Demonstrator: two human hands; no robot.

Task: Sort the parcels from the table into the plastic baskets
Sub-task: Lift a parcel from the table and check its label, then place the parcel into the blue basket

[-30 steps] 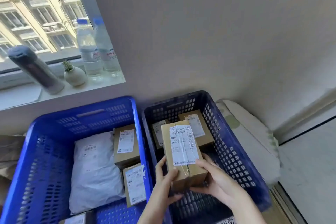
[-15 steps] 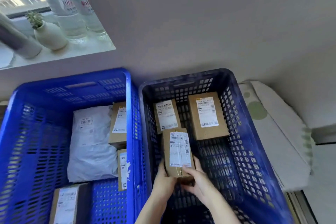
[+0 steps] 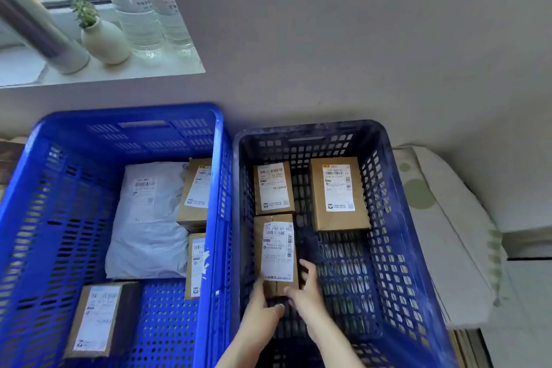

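Both my hands are down in the dark blue basket point(image 3: 400, 218). A long cardboard parcel point(image 3: 276, 251) with a white label lies on the basket floor by the left wall. My left hand point(image 3: 263, 305) and my right hand point(image 3: 307, 293) grip its near end from either side. Two more labelled cardboard parcels lie beyond it: a small one point(image 3: 273, 188) touching its far end and a larger one point(image 3: 339, 193) to the right. The bright blue basket point(image 3: 44, 203) on the left holds a white plastic mailer point(image 3: 149, 224) and three cardboard parcels point(image 3: 195, 191).
The baskets stand side by side against a grey wall. A windowsill at upper left carries two water bottles point(image 3: 140, 9), a small potted plant point(image 3: 101, 39) and a dark flask point(image 3: 38, 30). A folded white cloth with green dots point(image 3: 442, 233) lies right of the dark basket.
The parcel has gone from held above the dark blue basket down to its floor, next to the small parcel. Both hands followed it down and still hold its near end.
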